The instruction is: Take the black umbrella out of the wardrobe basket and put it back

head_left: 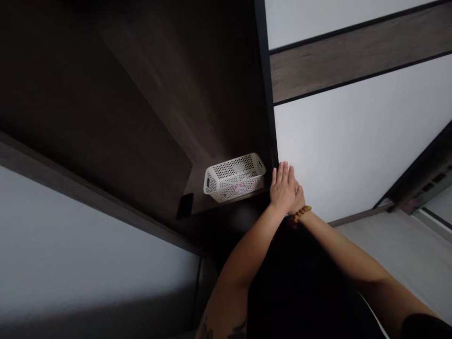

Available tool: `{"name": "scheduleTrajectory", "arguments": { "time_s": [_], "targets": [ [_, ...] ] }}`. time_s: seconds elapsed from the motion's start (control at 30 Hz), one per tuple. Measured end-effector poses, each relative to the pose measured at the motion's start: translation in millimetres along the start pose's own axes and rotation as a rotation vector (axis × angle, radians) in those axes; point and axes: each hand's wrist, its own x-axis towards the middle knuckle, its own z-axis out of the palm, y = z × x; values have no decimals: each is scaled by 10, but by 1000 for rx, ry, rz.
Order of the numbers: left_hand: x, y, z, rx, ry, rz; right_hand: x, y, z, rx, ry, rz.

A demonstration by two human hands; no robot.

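Note:
Beside the dark edge of a white door panel (353, 136), my left hand (283, 190) is held flat, fingers stretched upward, its back towards me. My right hand (298, 199) overlaps it from the right and is partly hidden behind it. The visible part of the right hand looks flat, and neither hand holds anything I can see. A string of brown beads (302, 213) circles the right wrist. Whether the palms press on the door edge or on each other, I cannot tell.
A white perforated plastic basket (231, 188) with a pink cartoon print stands on a dark wooden shelf (203, 202) left of my hands. Near it a black flat object (185, 205) lies at the shelf's corner. Pale floor (381, 245) shows at the right.

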Motion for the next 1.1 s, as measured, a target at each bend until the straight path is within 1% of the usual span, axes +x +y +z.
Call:
{"name": "scheduleTrajectory", "arguments": {
  "time_s": [0.07,0.1,0.17,0.2,0.27,0.37,0.47,0.53,0.6,0.7,0.8,0.87,0.93,1.0,1.1],
  "targets": [
    [-32,-79,-30,50,-30,-36,-44,-55,-5,-17,63,-42],
    [-63,-121,-43,65,-40,-40,-79,-43,-11,-35,98,-73],
    [-140,-202,-55,76,-50,-37,-148,63,-40,-82,159,-116],
    [-181,-240,-54,75,-52,-34,-169,148,-65,-114,182,-110],
    [-264,-317,-48,70,-47,-34,-168,345,-135,-186,216,-51],
    [-391,-453,-68,78,-39,-66,-69,600,-247,-266,243,42],
    [-545,-602,-156,97,-34,-138,26,684,-271,-323,224,89],
    [-674,-676,-236,105,-14,-195,31,623,-205,-339,179,100],
    [-826,-720,-313,98,28,-241,-11,475,-76,-322,146,78],
    [-1082,-773,-396,55,71,-209,-98,128,192,-273,139,14],
    [-1310,-870,-417,21,45,-161,-152,-239,451,-251,116,-22],
    [-1410,-951,-385,29,10,-200,-177,-400,548,-236,94,-47],
    [-1468,-1031,-327,58,-34,-250,-209,-458,563,-201,79,-93],
    [-1506,-1110,-273,94,-61,-279,-244,-426,510,-152,80,-145],
    [-1605,-1273,-272,130,-53,-289,-272,-321,407,-129,161,-160]
  ]
}}
